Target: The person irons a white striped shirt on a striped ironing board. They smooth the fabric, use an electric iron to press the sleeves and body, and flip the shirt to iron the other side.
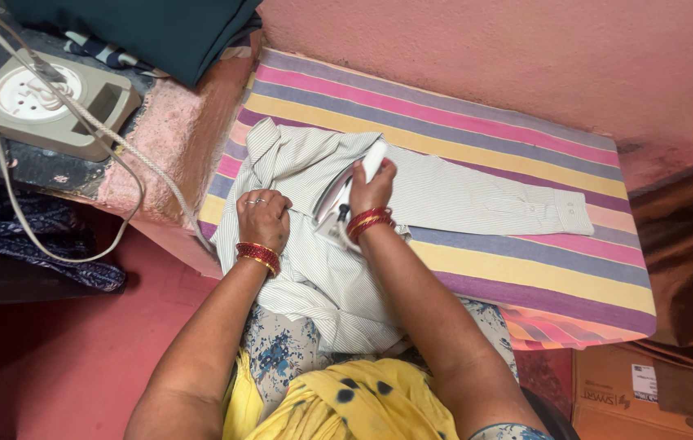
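Note:
A pale striped shirt [444, 195] lies spread on a board covered in pink, yellow and purple striped cloth [525, 277], one sleeve stretched out to the right. My right hand [372, 189] grips the white handle of a clothes iron [338, 204] that rests on the shirt near its shoulder. My left hand [263, 218] presses flat on the shirt just left of the iron, fingers together, rings on them. Both wrists wear red and gold bangles.
A grey socket box [49, 102] with a plugged-in white cord [118, 155] sits on the dark ledge at the left. Dark green fabric [143, 28] lies at the top left. A pink wall runs behind the board. A cardboard box [648, 391] stands at the lower right.

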